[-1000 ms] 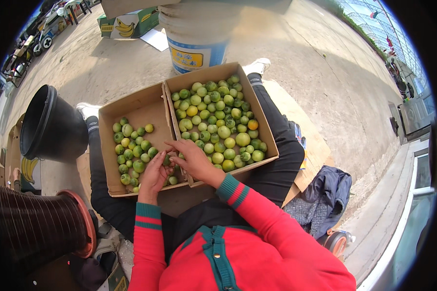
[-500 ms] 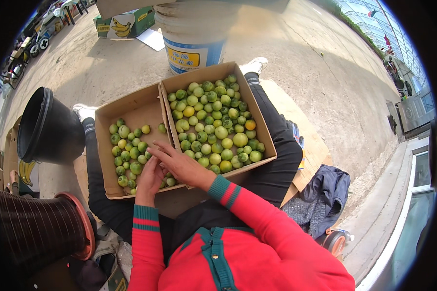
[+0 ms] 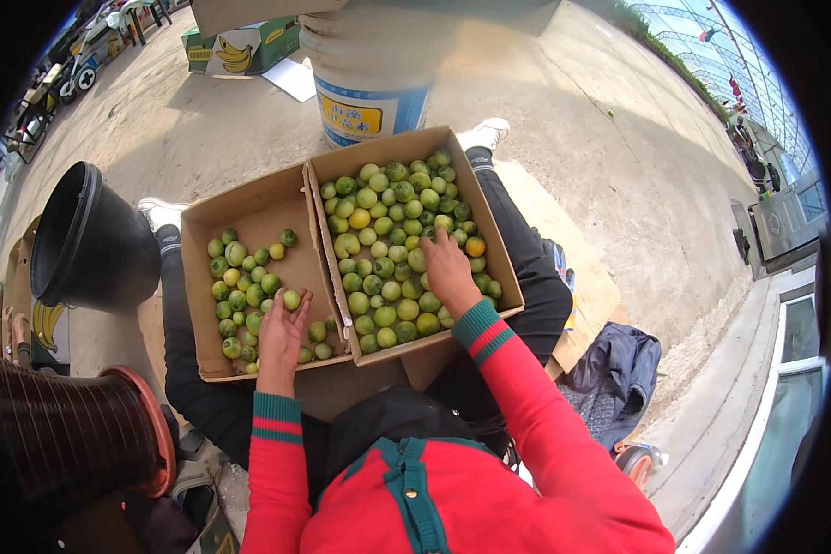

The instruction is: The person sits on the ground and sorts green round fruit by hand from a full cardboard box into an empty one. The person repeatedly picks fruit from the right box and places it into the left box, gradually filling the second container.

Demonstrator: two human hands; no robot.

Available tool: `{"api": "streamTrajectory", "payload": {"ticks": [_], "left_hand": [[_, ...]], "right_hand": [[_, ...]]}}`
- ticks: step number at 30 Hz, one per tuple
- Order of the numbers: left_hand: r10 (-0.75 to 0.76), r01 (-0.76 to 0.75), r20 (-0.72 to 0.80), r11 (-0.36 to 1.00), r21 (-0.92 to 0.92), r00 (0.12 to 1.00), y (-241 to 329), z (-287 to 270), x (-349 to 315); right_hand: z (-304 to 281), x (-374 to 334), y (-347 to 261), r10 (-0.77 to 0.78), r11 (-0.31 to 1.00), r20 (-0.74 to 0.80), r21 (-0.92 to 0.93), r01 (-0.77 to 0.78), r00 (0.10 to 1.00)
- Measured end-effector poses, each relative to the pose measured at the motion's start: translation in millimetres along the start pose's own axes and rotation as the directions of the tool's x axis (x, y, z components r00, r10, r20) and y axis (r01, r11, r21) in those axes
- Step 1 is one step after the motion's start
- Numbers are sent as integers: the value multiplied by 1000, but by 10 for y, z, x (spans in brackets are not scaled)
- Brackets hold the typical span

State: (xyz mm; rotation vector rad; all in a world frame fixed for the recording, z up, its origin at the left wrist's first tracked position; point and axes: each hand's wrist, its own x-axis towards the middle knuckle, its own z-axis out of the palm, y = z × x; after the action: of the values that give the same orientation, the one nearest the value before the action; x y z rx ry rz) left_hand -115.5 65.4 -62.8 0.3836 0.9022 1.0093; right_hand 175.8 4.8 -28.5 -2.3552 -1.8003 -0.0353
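Note:
Two shallow cardboard boxes stand side by side between my outstretched legs. In the left box (image 3: 249, 205) several small green tomatoes (image 3: 238, 301) lie in a loose cluster, with bare cardboard at the far end. The right box (image 3: 513, 277) is filled with small tomatoes (image 3: 392, 231), mostly green, a few yellow or orange. My left hand (image 3: 284, 340) is turned palm up over the left box, a pale green tomato (image 3: 291, 299) held loosely at its fingers. My right hand (image 3: 449, 275) reaches into the right box, fingers slightly apart, fingertips touching the tomatoes; nothing shows clearly in its grasp.
Beyond the boxes stands a large white bucket (image 3: 365, 65), with a green banana carton (image 3: 272, 42) behind it. A black bucket (image 3: 97, 240) is at my left, near a dark ribbed cylinder with a red rim (image 3: 152, 434). On the right lie flat cardboard (image 3: 563, 231) and a dark jacket (image 3: 619, 374).
My right hand has left my left hand and moved right into the fuller box. The left hand has turned and spread, showing a tomato at its fingers.

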Motion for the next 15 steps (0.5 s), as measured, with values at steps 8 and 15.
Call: {"api": "streamTrajectory", "payload": {"ticks": [8,15], "left_hand": [[-41,39,40,998,42,998,20,-9,-9],[-188,149,295,978,149,937,90,84,-89]], "right_hand": [[84,35,-10,181,983,-48,-7,-182,982],[-389,-137,-681,-180,751,-282,580,317,942]]}}
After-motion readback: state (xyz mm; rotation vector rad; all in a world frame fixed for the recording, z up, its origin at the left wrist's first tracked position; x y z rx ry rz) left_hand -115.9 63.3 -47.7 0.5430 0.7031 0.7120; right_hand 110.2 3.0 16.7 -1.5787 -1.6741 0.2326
